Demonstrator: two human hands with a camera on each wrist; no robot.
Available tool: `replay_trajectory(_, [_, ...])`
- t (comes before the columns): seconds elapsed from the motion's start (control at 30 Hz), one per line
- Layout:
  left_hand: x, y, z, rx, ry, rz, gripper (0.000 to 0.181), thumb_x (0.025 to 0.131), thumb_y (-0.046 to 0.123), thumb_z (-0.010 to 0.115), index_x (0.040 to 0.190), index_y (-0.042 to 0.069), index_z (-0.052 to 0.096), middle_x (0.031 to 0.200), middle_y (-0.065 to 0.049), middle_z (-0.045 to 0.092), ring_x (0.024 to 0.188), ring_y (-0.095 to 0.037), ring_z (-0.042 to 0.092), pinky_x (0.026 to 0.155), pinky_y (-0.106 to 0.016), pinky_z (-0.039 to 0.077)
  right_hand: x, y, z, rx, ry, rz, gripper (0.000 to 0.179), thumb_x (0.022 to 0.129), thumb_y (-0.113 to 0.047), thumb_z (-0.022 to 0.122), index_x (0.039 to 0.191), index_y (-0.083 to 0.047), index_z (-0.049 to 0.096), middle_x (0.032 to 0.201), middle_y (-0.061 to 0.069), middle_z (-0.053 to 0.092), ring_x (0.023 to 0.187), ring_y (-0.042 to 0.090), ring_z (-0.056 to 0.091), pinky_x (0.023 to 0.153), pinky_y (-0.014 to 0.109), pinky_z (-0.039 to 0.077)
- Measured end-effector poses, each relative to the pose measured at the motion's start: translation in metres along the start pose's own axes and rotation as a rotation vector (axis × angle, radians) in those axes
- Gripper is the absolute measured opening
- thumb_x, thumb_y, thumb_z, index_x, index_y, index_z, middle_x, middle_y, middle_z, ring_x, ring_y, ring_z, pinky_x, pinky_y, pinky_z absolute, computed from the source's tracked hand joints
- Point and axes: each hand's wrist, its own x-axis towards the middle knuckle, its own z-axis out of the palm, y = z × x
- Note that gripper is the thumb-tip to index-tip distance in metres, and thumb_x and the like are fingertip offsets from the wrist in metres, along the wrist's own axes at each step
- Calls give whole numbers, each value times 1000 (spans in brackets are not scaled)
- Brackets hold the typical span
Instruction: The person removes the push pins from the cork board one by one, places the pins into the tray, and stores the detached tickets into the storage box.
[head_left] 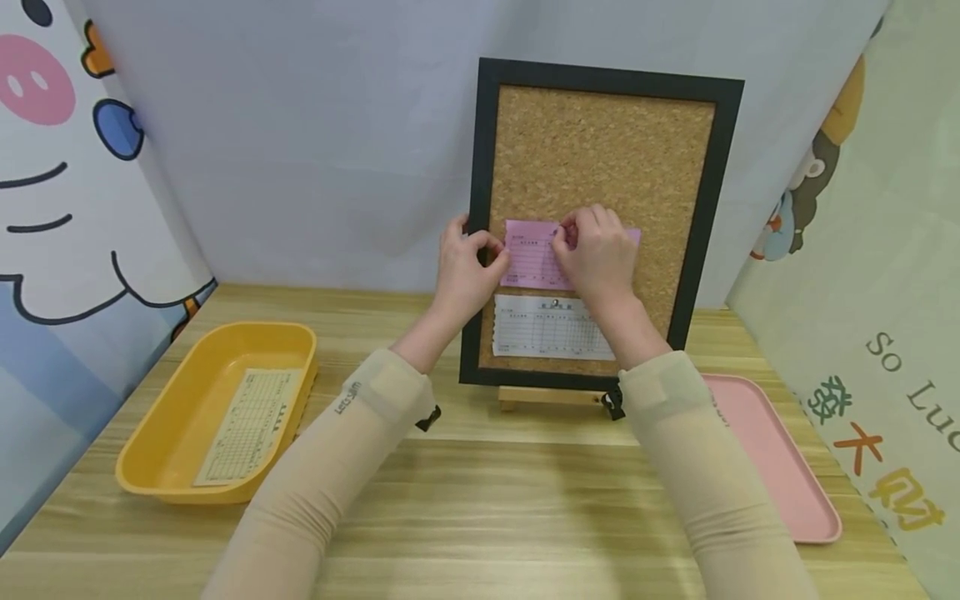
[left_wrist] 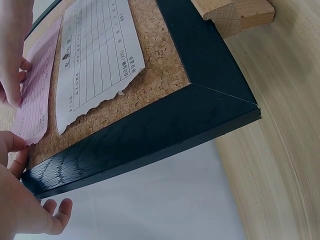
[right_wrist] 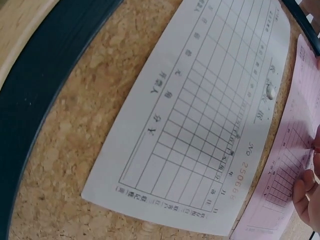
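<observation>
A pink receipt slip (head_left: 528, 254) lies against the cork board (head_left: 600, 150), which leans upright in a black frame. My left hand (head_left: 467, 265) pinches the slip's left edge with thumb and forefinger, its other fingers reaching round the frame's side. At the slip's top middle, my right hand (head_left: 600, 254) pinches a small thumbtack (head_left: 555, 232), mostly hidden by the fingertips. This hand covers much of the slip's right half. Just below, a white receipt slip (head_left: 525, 329) is fixed by a silver thumbtack (right_wrist: 270, 91); its left edge is torn and ragged.
On the left of the wooden table (head_left: 487, 517) stands a yellow tray (head_left: 187, 497) holding pale yellow receipt slips (head_left: 247, 429). A pink tray (head_left: 772, 458) lies on the right, partly behind my right sleeve. A wooden stand (head_left: 551, 396) supports the board; a white backdrop (head_left: 322, 167) hangs close behind.
</observation>
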Motion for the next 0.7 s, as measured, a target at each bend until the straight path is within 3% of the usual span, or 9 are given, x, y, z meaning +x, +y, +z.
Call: replay_trajectory(0.7, [0, 1, 0, -15, -13, -15, 13, 88, 17, 64, 81, 6, 65, 145, -19, 32, 134, -33, 29, 108, -45, 29, 2, 4, 1, 18, -3, -40, 10, 82, -11, 62, 80, -1, 65, 72, 10, 61, 64, 25, 55, 53, 35, 45])
